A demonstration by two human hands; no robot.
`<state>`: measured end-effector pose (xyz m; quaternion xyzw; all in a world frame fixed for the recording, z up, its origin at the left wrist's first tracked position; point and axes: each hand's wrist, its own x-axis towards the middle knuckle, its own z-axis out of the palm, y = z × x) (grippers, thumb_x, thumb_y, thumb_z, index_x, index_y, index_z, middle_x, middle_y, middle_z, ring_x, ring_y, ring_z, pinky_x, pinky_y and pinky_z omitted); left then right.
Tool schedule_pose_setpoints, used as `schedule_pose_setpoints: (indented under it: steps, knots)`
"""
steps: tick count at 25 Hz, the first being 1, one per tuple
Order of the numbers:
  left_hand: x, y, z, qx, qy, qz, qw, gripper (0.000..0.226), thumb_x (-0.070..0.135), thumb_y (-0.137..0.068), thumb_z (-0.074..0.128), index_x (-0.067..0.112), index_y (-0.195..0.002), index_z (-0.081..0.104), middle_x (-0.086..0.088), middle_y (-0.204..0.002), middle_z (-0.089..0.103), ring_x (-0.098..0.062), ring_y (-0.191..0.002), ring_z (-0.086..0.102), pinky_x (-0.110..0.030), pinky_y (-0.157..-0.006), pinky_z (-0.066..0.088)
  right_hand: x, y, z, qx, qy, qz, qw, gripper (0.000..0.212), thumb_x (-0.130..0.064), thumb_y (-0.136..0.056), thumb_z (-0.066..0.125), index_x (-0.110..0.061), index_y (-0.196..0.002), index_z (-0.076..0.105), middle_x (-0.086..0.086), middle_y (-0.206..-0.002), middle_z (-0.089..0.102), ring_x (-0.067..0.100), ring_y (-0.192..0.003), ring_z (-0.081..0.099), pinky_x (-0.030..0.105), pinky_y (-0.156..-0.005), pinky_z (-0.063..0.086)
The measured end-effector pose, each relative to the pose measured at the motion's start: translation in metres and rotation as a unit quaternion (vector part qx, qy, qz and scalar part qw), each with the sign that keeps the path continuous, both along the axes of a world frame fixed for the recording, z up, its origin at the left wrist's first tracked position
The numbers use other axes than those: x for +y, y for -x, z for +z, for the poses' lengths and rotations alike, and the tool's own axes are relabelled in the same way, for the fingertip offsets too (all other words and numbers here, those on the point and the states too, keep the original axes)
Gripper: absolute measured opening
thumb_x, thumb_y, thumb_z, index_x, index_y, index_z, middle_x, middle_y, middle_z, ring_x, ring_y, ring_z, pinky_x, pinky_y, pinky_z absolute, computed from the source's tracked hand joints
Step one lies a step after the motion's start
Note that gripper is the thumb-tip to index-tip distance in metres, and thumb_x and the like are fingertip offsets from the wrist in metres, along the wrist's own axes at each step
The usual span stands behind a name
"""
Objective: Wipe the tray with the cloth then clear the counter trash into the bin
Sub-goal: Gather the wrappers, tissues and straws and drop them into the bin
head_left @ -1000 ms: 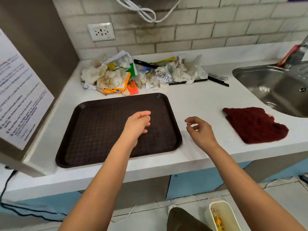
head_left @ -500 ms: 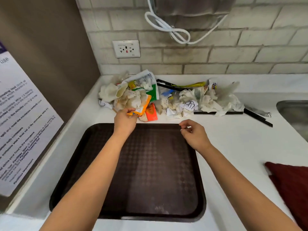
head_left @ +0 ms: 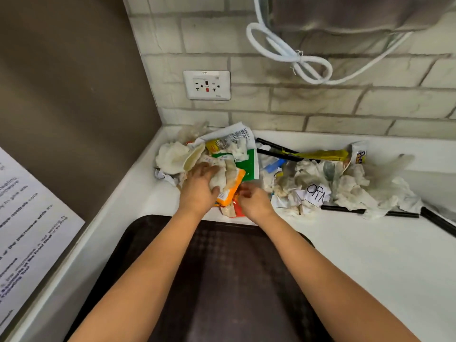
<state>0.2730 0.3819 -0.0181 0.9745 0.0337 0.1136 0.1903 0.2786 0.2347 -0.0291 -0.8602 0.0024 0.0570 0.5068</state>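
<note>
Your left hand [head_left: 198,191] grabs crumpled white tissue [head_left: 219,180] from the trash pile [head_left: 291,174] behind the dark brown plastic tray [head_left: 234,280], your right hand [head_left: 254,202] pinches an orange wrapper [head_left: 228,193], and loose bits may drop onto it.

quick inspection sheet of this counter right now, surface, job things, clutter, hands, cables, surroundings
surface: white counter, bare to the right of the tray
job's things: dark brown tray at the front edge, under both forearms; trash pile along the wall; cloth and bin not in view
clutter: black sticks and a yellow wrapper in the pile
grippers: left hand grips crumpled tissue and an orange wrapper; right hand curled at the pile's edge, grasp unclear
cables: white cord looped on the wall
surroundings: brick-pattern wall, wall socket, printed notice on the left
</note>
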Motion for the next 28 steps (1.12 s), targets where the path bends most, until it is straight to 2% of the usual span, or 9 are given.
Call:
schedule_pose_setpoints:
  steps: [3,5,8,11,13,18,20,24,28]
  knots:
    - [0.001,-0.013,-0.009,0.057,-0.055,-0.061,0.995,0.067,0.024,-0.086,0.058,0.033,-0.144,0.027,-0.005,-0.154,0.021,-0.025,-0.140,0.023,-0.035,-0.108,0.030,0.019,-0.014,-0.008,0.009,0.038,-0.029,0.999,0.025,-0.012,-0.089,0.050,-0.001,-0.107,0.063,0.019,-0.104,0.067,0.033,-0.101,0.060,0.027,-0.081,0.048]
    - [0.002,-0.020,-0.011,0.078,-0.077,-0.069,0.992,0.061,0.022,-0.087,0.055,0.032,-0.143,0.031,-0.006,-0.152,0.025,-0.026,-0.137,0.030,-0.036,-0.105,0.036,0.026,-0.018,-0.011,0.017,0.016,-0.066,0.998,0.022,-0.010,-0.087,0.053,0.001,-0.102,0.063,0.019,-0.100,0.068,0.031,-0.095,0.062,0.013,-0.065,0.047]
    - [0.000,-0.024,-0.011,0.063,0.001,-0.046,0.997,0.047,0.012,-0.087,0.051,0.022,-0.133,0.047,-0.009,-0.140,0.040,-0.028,-0.127,0.040,-0.036,-0.099,0.040,0.034,-0.017,-0.012,0.022,-0.023,-0.105,0.994,0.016,-0.005,-0.083,0.058,0.002,-0.096,0.063,0.016,-0.087,0.067,0.021,-0.076,0.056,-0.001,-0.040,0.031]
    - [0.001,-0.017,-0.008,0.004,0.085,-0.007,0.996,0.041,0.006,-0.088,0.047,0.017,-0.127,0.053,-0.013,-0.131,0.051,-0.029,-0.118,0.049,-0.035,-0.092,0.043,0.034,-0.014,-0.011,0.018,-0.057,-0.110,0.992,0.013,-0.002,-0.083,0.054,0.001,-0.091,0.064,0.006,-0.071,0.060,0.017,-0.072,0.052,0.003,-0.041,0.032]
    - [0.001,-0.009,-0.002,-0.075,0.176,0.019,0.981,0.038,0.002,-0.088,0.048,0.013,-0.123,0.056,-0.013,-0.121,0.059,-0.028,-0.109,0.056,-0.029,-0.087,0.044,0.028,-0.010,-0.008,0.013,-0.079,-0.120,0.990,0.014,0.001,-0.082,0.050,-0.003,-0.089,0.061,0.005,-0.074,0.057,0.019,-0.074,0.054,0.014,-0.054,0.040]
    - [-0.003,0.011,0.020,-0.144,0.388,0.075,0.907,0.032,0.000,-0.088,0.050,0.013,-0.116,0.056,0.005,-0.098,0.061,-0.008,-0.088,0.056,0.002,-0.067,0.039,-0.002,0.011,-0.001,-0.046,-0.127,-0.122,0.983,0.023,0.007,-0.082,0.045,-0.013,-0.092,0.051,0.002,-0.084,0.059,0.019,-0.079,0.057,0.020,-0.061,0.041]
    - [-0.005,0.018,0.030,-0.139,0.483,0.073,0.862,0.029,0.000,-0.089,0.051,0.018,-0.112,0.055,0.007,-0.097,0.061,-0.008,-0.089,0.058,-0.005,-0.073,0.046,-0.016,0.019,0.001,-0.068,-0.149,-0.132,0.978,0.022,0.007,-0.083,0.044,-0.013,-0.090,0.049,0.000,-0.083,0.059,0.017,-0.078,0.058,0.018,-0.058,0.043]
    - [-0.010,0.040,0.052,-0.121,0.629,0.054,0.766,0.024,-0.003,-0.092,0.048,0.017,-0.104,0.053,-0.009,-0.110,0.060,-0.030,-0.111,0.057,-0.046,-0.096,0.047,-0.045,0.044,0.011,-0.120,-0.158,-0.152,0.968,0.022,0.006,-0.085,0.045,-0.014,-0.094,0.050,-0.001,-0.091,0.059,0.003,-0.077,0.055,0.020,-0.066,0.047]
    - [-0.029,0.074,0.069,-0.101,0.700,-0.002,0.707,0.027,-0.004,-0.094,0.044,0.018,-0.107,0.053,-0.002,-0.106,0.063,-0.020,-0.103,0.061,-0.040,-0.090,0.051,-0.074,0.075,0.022,-0.170,-0.176,-0.201,0.949,0.020,0.005,-0.086,0.044,-0.011,-0.096,0.049,0.001,-0.093,0.059,0.001,-0.077,0.056,0.007,-0.062,0.044]
